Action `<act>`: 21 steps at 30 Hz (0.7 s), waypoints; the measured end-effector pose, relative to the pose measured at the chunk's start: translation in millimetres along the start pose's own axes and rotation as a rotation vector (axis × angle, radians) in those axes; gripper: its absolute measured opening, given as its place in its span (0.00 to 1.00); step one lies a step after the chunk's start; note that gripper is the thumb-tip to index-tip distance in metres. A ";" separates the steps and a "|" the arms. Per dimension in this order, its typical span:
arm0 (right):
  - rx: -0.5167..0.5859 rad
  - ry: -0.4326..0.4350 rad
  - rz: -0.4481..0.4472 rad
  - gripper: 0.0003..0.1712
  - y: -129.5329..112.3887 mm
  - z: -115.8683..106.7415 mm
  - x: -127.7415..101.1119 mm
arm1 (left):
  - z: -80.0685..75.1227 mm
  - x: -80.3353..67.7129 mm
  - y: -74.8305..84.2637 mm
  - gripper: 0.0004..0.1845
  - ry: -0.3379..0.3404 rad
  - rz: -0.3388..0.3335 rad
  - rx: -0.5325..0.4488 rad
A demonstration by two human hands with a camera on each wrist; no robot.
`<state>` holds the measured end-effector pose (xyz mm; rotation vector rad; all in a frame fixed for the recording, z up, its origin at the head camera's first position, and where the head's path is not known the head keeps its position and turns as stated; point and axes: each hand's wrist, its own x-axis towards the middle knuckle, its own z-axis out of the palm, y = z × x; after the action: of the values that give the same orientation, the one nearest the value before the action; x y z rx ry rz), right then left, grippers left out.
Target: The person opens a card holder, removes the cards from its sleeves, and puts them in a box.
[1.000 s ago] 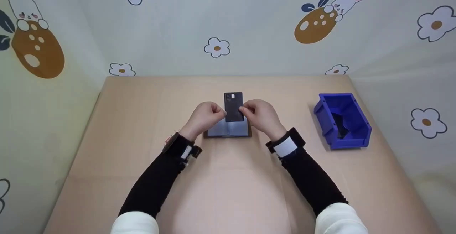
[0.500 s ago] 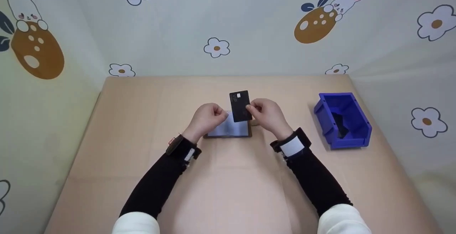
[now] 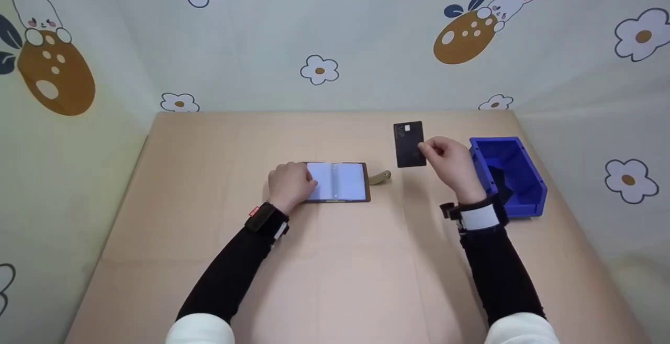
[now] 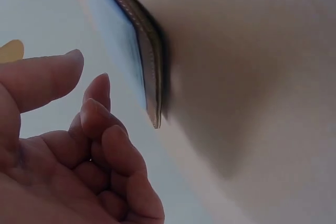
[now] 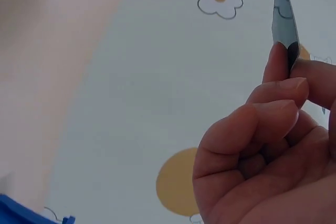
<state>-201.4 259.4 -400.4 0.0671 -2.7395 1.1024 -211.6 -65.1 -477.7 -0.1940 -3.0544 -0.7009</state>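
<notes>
Card lifted off the desk, holder pinned down.
The right hand (image 3: 450, 163) pinched a black card (image 3: 409, 144) by its long edge, above the desk's right side beside the bin (image 3: 510, 176); thin, stiff, probably slick. The left hand (image 3: 289, 184), fingers loosely curled, rested on the open holder (image 3: 340, 181) mid-desk.

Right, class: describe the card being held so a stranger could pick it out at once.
Start at the blue bin on the table's right side. Just left of it, the right hand pinches a black card upright above the table; unlike the open card holder, it is dark and airborne.
</notes>
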 end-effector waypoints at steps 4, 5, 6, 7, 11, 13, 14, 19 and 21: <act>-0.004 0.034 0.095 0.19 14.5 -22.8 -3.2 | 4.7 -0.3 -2.8 0.06 0.003 -0.013 0.039; -0.013 0.039 0.119 0.20 18.5 -28.5 -4.0 | 5.5 -0.2 -3.2 0.06 0.001 -0.014 0.045; -0.022 0.044 0.137 0.21 22.5 -34.4 -5.2 | 6.2 -0.2 -3.7 0.07 -0.003 -0.017 0.052; -0.027 0.049 0.154 0.22 26.9 -40.0 -6.4 | 6.8 -0.1 -4.1 0.08 -0.009 -0.018 0.057; -0.074 0.053 0.200 0.25 46.6 -62.5 -10.4 | 7.6 0.8 -4.6 0.10 -0.031 -0.031 0.061; -0.080 0.040 0.230 0.27 57.4 -72.4 -12.5 | 7.8 1.2 -4.7 0.09 -0.045 -0.038 0.063; -0.077 0.031 0.248 0.28 62.5 -77.2 -13.7 | 7.8 1.4 -4.7 0.08 -0.051 -0.042 0.063; -0.088 0.005 0.317 0.29 85.0 -96.4 -18.0 | 7.6 1.8 -4.0 0.05 -0.066 -0.052 0.067; -0.102 0.002 0.349 0.29 92.0 -102.6 -18.7 | 7.8 1.8 -3.6 0.04 -0.062 -0.055 0.068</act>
<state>-177.3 396.3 -394.2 -0.4405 -2.8706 1.0321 -213.6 -64.7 -486.2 -0.1349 -3.1484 -0.6029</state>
